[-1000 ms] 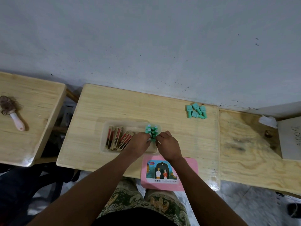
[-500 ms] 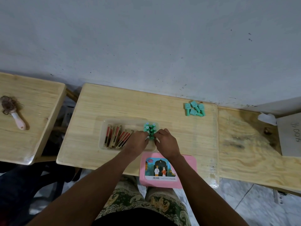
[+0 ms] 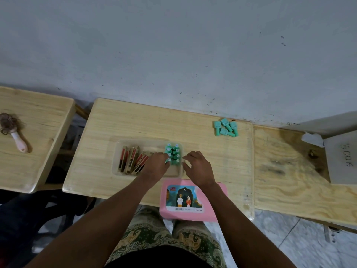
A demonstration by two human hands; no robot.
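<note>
A clear plastic tray sits on the pale wooden table. Its left half holds several red and gold sticks, and its right end holds several teal bottles standing in a tight cluster. My left hand reaches into the tray, its curled fingertips pinching the nearest left bottle of the cluster. My right hand hovers just right of the tray's end with fingers loosely spread, holding nothing. More teal bottles lie in a loose pile at the table's far right corner.
A pink lid with a picture label overhangs the table's near edge under my right wrist. A hairbrush lies on the separate table at left. A plywood board and a grey box stand at right. A wall rises behind.
My right hand has let go of the bottle cluster and drawn back to the right of the tray. My left hand stays at the cluster's near left side.
</note>
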